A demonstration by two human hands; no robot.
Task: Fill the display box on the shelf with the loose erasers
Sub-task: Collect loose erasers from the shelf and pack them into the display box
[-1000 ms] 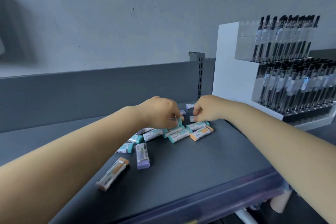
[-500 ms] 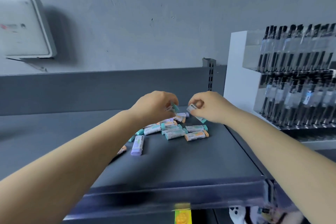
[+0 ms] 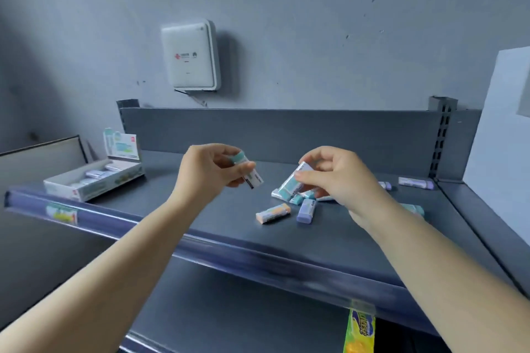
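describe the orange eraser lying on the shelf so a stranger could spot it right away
Start at the grey shelf below the white wall box. Loose erasers lie under the right hand; the orange eraser lies nearest the front edge, left of a purple eraser. It alone has orange ends.

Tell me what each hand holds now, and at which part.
The left hand grips teal erasers around their middle. The right hand pinches a teal eraser near its upper, white-sleeved end.
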